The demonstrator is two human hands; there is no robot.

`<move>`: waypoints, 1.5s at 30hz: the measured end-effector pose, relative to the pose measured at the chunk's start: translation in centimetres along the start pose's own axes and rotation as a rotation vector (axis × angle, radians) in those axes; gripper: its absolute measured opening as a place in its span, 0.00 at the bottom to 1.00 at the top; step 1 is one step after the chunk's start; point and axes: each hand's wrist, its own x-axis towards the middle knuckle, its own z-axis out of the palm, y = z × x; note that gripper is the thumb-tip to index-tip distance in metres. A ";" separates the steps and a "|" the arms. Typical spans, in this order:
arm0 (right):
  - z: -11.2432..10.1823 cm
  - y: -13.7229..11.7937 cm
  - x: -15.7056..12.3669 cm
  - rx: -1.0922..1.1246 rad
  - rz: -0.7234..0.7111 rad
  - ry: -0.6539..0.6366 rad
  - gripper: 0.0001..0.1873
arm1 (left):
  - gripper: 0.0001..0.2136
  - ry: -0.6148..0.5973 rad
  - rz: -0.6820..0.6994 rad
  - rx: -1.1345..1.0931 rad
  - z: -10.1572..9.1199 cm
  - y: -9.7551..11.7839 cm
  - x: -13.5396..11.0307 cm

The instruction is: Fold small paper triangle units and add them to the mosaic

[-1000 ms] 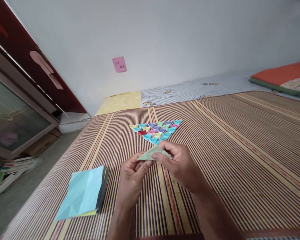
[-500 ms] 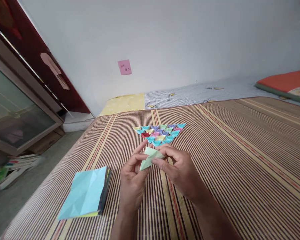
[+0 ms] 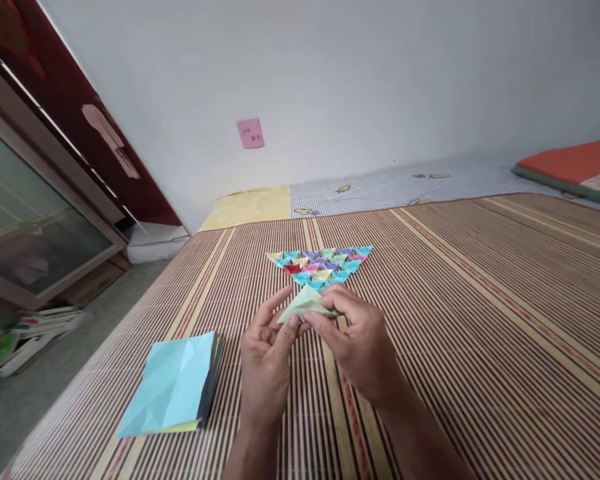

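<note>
Both my hands hold a small pale green folded paper piece (image 3: 306,303) just above the striped bamboo mat (image 3: 480,313). My left hand (image 3: 266,357) pinches its left corner with thumb and fingertips. My right hand (image 3: 356,340) grips its right side, fingers curled over the top. Just beyond the hands lies a triangle of several small folded paper pieces (image 3: 321,265) in blue, yellow, purple, pink and red, laid flat on the mat.
A stack of square paper sheets (image 3: 173,385), light blue on top, lies on the mat to the left. A glass-fronted cabinet (image 3: 35,220) and books on the floor (image 3: 25,333) stand at left. An orange cushion (image 3: 570,163) lies far right. A pink note (image 3: 251,133) sticks to the wall.
The green paper has been turned and refolded between my fingers, from a flat triangle to a narrower shape and back to a peaked one. The hands stay in the same spot.
</note>
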 end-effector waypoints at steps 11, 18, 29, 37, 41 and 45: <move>0.1 0.5 -0.1 -0.033 0.034 -0.170 0.14 | 0.08 0.057 0.024 0.079 -0.9 -0.5 0.6; 0.1 0.5 -0.2 -0.063 0.038 -0.204 0.15 | 0.07 0.081 0.020 0.115 -0.8 -0.4 0.5; -0.2 0.4 -0.2 -0.077 0.052 -0.243 0.14 | 0.06 0.073 0.014 0.113 -0.8 -0.6 0.5; -0.3 0.4 -0.2 -0.110 0.055 -0.245 0.15 | 0.05 0.067 0.002 0.133 -0.6 -0.4 0.5; -0.3 0.3 -0.2 -0.133 0.070 -0.252 0.16 | 0.05 0.060 -0.001 0.154 -0.6 -0.4 0.5; -0.1 0.0 -0.2 -0.129 0.108 -0.183 0.12 | 0.07 0.110 0.011 0.059 -0.3 -0.7 0.4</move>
